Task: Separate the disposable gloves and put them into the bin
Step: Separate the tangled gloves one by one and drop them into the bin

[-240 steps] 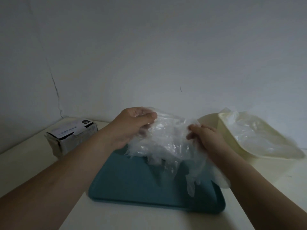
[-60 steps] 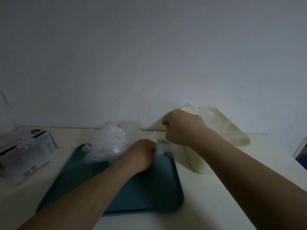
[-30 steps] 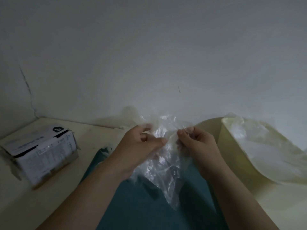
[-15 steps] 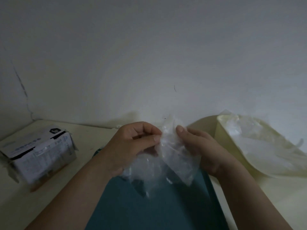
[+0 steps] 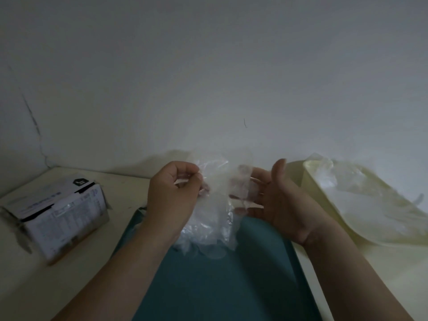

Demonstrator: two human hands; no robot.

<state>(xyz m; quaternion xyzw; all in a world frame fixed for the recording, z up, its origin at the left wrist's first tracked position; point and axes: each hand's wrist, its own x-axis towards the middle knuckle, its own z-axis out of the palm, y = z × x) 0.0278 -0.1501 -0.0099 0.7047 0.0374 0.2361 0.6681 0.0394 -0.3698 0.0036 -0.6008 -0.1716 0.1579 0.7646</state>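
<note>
**While both hands hold them up, clear gloves (image 5: 215,205) hang over the tray (image 5: 220,286)**

Because the film is thin and see-through, the gloves read as one crinkled, glossy wad with limp rounded lobes along its lower edge. It is raised between the hands over the far end of the tray; whether the lowest lobes touch it cannot be told. The left hand (image 5: 172,198) has a pinching grip: its curled fingers and thumb nip the wad's upper left edge. The right hand (image 5: 280,202) is spread, with the thumb upright and clear of the film. Its straight fingers lie behind the film and show pinkish through it.

The tray is dark teal and smooth, rectangular with a low raised rim, and lies flat on the pale counter (image 5: 27,286). Just right of it stands the bin (image 5: 310,181), a pale yellow plastic tub with a rounded-rectangular mouth. More wrinkled clear film lies in and over it. To the left, apart from the tray, sits a white and black printed cardboard box (image 5: 62,212), slightly blurred. A plain matt wall (image 5: 208,77) rises behind, with a thin dark crack at its left.
</note>
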